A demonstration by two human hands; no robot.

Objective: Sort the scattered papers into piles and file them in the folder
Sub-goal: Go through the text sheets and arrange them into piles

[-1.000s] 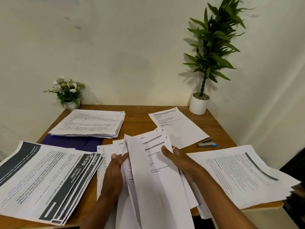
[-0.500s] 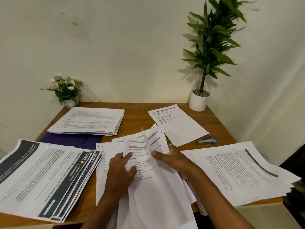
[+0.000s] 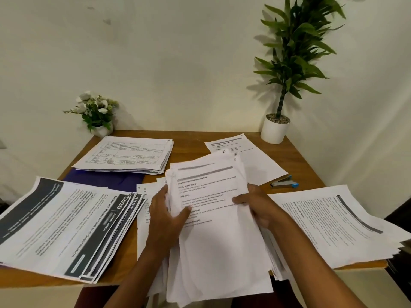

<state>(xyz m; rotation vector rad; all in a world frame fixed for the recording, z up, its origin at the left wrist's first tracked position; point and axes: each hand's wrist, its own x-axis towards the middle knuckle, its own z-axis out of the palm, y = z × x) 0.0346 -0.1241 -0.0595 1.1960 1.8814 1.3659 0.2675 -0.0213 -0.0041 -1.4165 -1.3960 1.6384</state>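
A thick bundle of white printed papers (image 3: 213, 241) is raised over the near middle of the wooden table (image 3: 189, 143). My left hand (image 3: 166, 216) grips its left edge, thumb on the top sheet. My right hand (image 3: 258, 207) grips its right edge. A dark blue folder (image 3: 106, 180) lies flat at the left, partly under a pile of table-form sheets (image 3: 129, 155). A fanned pile with dark header bars (image 3: 66, 225) covers the near left. Another text pile (image 3: 338, 223) overhangs the near right edge. A single sheet (image 3: 251, 156) lies at the far middle.
A grey and blue stapler (image 3: 284, 183) rests right of the bundle. A tall green plant in a white pot (image 3: 275, 130) stands at the far right corner, and a small pot of white flowers (image 3: 97, 114) at the far left corner. More loose sheets (image 3: 146, 210) lie under my hands.
The sheets that were standing curled between my hands now lie flat on top of the bundle. Both hands have shifted to the bundle's sides.
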